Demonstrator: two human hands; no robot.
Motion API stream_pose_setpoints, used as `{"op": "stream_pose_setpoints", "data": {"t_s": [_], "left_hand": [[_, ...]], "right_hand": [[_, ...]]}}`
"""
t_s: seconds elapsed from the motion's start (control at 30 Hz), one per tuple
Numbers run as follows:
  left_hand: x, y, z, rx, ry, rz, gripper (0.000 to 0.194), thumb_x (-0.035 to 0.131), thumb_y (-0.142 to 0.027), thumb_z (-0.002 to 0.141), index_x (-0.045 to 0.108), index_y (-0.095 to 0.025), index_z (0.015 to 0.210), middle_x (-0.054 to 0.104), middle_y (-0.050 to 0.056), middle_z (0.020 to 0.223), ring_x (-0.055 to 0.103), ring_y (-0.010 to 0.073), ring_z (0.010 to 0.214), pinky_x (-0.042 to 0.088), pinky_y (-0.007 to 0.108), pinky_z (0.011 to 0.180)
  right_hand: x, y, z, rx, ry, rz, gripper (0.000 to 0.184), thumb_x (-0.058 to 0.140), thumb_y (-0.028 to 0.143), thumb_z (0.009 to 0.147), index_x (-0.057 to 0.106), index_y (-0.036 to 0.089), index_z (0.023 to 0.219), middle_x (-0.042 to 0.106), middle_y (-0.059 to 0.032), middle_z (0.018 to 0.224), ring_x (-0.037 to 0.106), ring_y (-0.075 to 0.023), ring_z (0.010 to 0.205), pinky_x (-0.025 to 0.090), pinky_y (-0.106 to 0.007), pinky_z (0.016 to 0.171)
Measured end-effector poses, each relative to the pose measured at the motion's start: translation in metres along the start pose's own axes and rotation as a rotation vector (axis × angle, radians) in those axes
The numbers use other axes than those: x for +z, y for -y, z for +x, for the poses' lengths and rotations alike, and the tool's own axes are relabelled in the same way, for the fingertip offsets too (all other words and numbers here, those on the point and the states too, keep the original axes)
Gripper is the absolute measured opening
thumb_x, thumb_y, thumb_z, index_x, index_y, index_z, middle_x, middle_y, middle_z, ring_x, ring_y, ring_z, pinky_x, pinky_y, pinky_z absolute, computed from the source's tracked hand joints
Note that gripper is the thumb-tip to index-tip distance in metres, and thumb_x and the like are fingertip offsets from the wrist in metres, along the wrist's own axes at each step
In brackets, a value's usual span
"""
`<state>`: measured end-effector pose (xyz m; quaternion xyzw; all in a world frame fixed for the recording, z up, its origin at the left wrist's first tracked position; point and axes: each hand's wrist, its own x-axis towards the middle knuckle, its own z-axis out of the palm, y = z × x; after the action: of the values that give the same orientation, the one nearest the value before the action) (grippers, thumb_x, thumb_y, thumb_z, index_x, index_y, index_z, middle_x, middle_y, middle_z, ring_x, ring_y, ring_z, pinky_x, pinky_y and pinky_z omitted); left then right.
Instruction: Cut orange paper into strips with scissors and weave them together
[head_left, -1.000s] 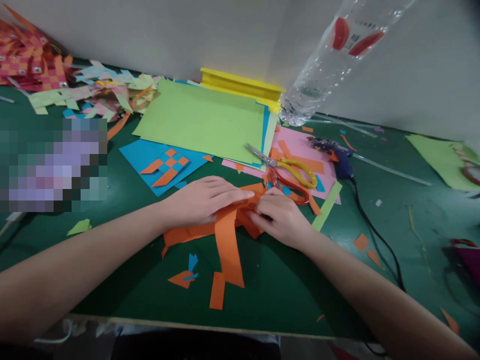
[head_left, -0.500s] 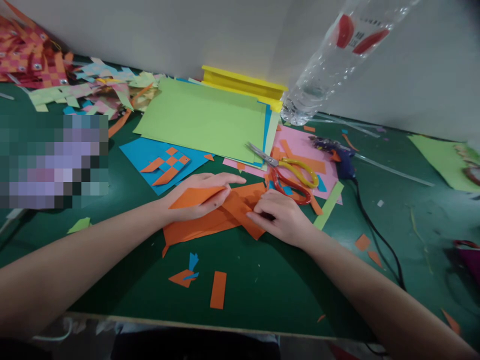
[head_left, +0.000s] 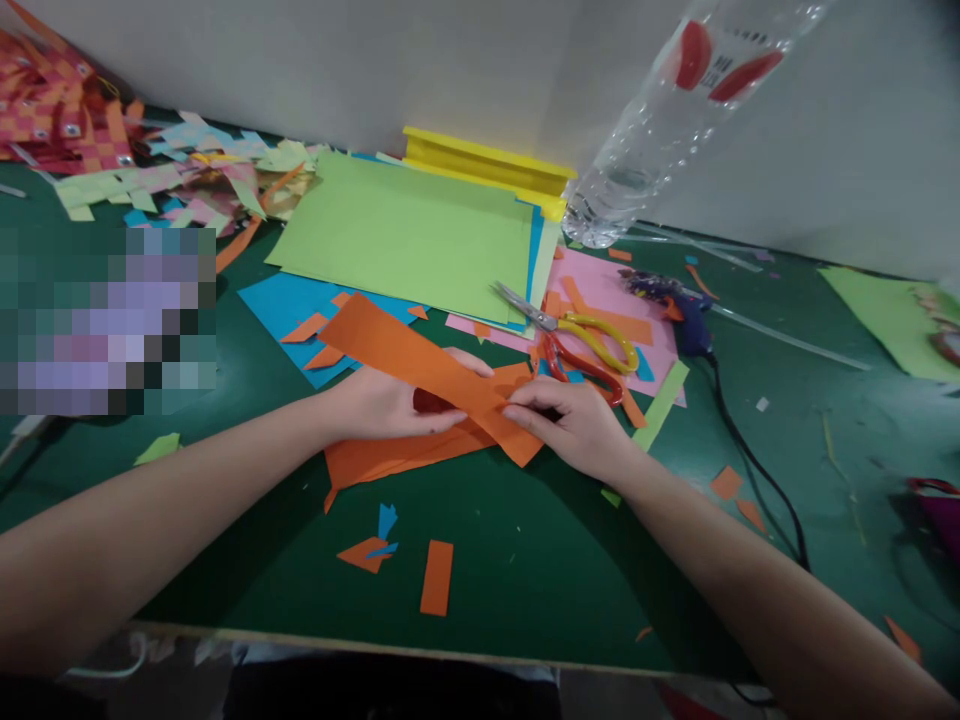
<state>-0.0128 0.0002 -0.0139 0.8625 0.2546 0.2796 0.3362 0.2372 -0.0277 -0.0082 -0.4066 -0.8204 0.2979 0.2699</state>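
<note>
An orange paper strip (head_left: 405, 345) slants across the middle, its upper left end raised over my left hand. My right hand (head_left: 574, 415) pinches it near its lower right end between thumb and fingers. My left hand (head_left: 367, 405) is curled around the strip's middle, thumb at its lower edge, fingers partly hidden behind it. Underneath lies a larger piece of orange paper (head_left: 382, 460) on the table. Scissors (head_left: 555, 325) with yellow and red handles rest just beyond my right hand. A woven orange and blue paper fish (head_left: 304, 328) lies on blue paper, partly covered by the strip.
Green paper sheets (head_left: 405, 230) are stacked behind, beside a yellow plastic holder (head_left: 487, 165). A clear bottle (head_left: 637, 150) stands at the back. A glue gun (head_left: 690, 320) with a black cord lies right. Orange scraps (head_left: 436, 578) lie in front; woven paper pieces (head_left: 97, 110) are heaped back left.
The orange strip's left end has come up and opened out over my left hand, where it was folded inside the palm. My right hand has shifted slightly and now pinches the strip visibly.
</note>
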Motion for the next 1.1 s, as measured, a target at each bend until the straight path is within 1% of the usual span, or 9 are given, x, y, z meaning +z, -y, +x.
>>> {"op": "stream_pose_setpoints", "data": {"t_s": [0.1,0.27,0.47,0.6,0.67,0.8,0.87,0.97,1.1], "left_hand": [[0.0002,0.0008,-0.0015,-0.023,0.024,-0.055,0.038,0.063,-0.036,0.087,0.058,-0.021,0.122,0.067,0.008,0.123,0.066,0.0220,0.108,0.056,0.036,0.092],[0.0004,0.0016,-0.0026,-0.060,0.057,-0.070,0.039,0.065,-0.037,0.088,0.059,-0.024,0.124,0.070,0.005,0.118,0.069,0.0201,0.103,0.057,0.032,0.085],[0.0001,0.0013,-0.0023,-0.029,0.043,-0.041,0.037,0.066,-0.040,0.088,0.063,-0.021,0.119,0.072,0.006,0.114,0.068,0.0222,0.106,0.055,0.036,0.092],[0.0001,0.0021,-0.0019,0.009,0.027,-0.031,0.041,0.068,-0.040,0.087,0.062,-0.021,0.123,0.070,0.007,0.120,0.065,0.0237,0.113,0.052,0.040,0.099],[-0.0003,0.0022,-0.0020,0.004,0.036,-0.051,0.042,0.070,-0.038,0.086,0.062,-0.021,0.123,0.069,0.006,0.123,0.065,0.0234,0.113,0.053,0.039,0.099],[-0.0023,0.0002,-0.0017,-0.024,0.096,-0.110,0.045,0.070,-0.034,0.086,0.058,-0.022,0.127,0.067,0.006,0.127,0.065,0.0211,0.114,0.055,0.034,0.096],[-0.0035,-0.0017,-0.0011,-0.020,0.122,-0.129,0.043,0.070,-0.030,0.086,0.058,-0.023,0.127,0.066,0.006,0.128,0.065,0.0203,0.114,0.055,0.032,0.096],[-0.0049,-0.0041,0.0000,-0.012,0.144,-0.134,0.037,0.070,-0.027,0.086,0.061,-0.023,0.121,0.067,0.005,0.126,0.065,0.0207,0.114,0.054,0.034,0.098],[-0.0053,-0.0045,0.0007,0.012,0.136,-0.129,0.035,0.071,-0.027,0.085,0.061,-0.023,0.118,0.069,0.005,0.120,0.065,0.0204,0.111,0.054,0.034,0.098]], "right_hand": [[0.0000,0.0001,0.0003,0.023,-0.002,0.013,0.020,0.062,0.033,0.090,0.067,0.021,0.075,0.066,0.0003,0.065,0.058,-0.0121,0.060,0.044,-0.026,0.056],[0.0004,-0.0002,0.0004,0.008,0.001,0.004,0.022,0.063,0.034,0.090,0.068,0.021,0.073,0.065,0.0008,0.063,0.057,-0.0119,0.060,0.043,-0.025,0.055],[0.0003,-0.0017,0.0000,-0.015,0.020,0.004,0.018,0.064,0.032,0.089,0.069,0.021,0.077,0.069,0.0000,0.067,0.060,-0.0133,0.064,0.046,-0.027,0.059],[0.0012,-0.0020,-0.0002,-0.039,0.039,-0.003,0.017,0.063,0.031,0.090,0.070,0.021,0.078,0.069,0.0002,0.068,0.059,-0.0131,0.065,0.047,-0.029,0.063],[0.0017,-0.0019,-0.0003,-0.057,0.042,-0.018,0.017,0.063,0.031,0.091,0.070,0.021,0.078,0.067,0.0007,0.065,0.058,-0.0130,0.064,0.046,-0.029,0.063],[0.0023,-0.0016,-0.0006,-0.082,0.056,-0.049,0.018,0.063,0.031,0.091,0.070,0.021,0.077,0.066,0.0009,0.064,0.056,-0.0131,0.063,0.045,-0.030,0.064],[0.0024,-0.0016,-0.0006,-0.091,0.056,-0.054,0.019,0.063,0.031,0.091,0.069,0.021,0.077,0.065,0.0008,0.064,0.056,-0.0133,0.063,0.045,-0.031,0.066],[0.0023,-0.0018,-0.0005,-0.091,0.059,-0.058,0.020,0.062,0.032,0.092,0.068,0.021,0.076,0.065,0.0005,0.064,0.056,-0.0137,0.063,0.045,-0.032,0.067],[0.0021,-0.0010,-0.0002,-0.088,0.063,-0.065,0.020,0.062,0.033,0.091,0.068,0.021,0.077,0.067,-0.0001,0.066,0.055,-0.0137,0.063,0.044,-0.031,0.066]]}}
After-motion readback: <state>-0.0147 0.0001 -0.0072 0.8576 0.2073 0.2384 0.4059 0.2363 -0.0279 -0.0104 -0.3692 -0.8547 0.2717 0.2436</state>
